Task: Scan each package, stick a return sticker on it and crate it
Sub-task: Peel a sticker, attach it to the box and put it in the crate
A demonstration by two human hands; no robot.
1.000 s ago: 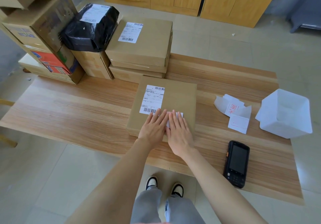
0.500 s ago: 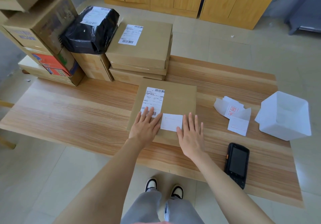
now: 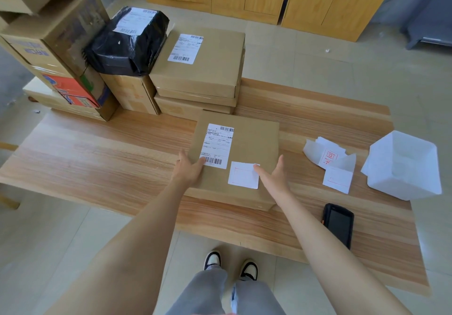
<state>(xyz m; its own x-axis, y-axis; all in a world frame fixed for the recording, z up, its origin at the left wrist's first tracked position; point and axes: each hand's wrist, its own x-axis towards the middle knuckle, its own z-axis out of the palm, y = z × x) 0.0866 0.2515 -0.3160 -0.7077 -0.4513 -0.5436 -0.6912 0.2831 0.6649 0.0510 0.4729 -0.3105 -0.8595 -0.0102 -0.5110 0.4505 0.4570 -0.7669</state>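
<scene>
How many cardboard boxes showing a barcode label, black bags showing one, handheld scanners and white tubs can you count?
Cardboard boxes with barcode label: 2
Black bags with barcode label: 1
Handheld scanners: 1
White tubs: 1
Total: 5

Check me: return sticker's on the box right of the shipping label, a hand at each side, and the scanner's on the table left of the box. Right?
No. The head view shows the scanner on the table right of the box, not left. The return sticker, shipping label, left hand and right hand are as you said.
</scene>
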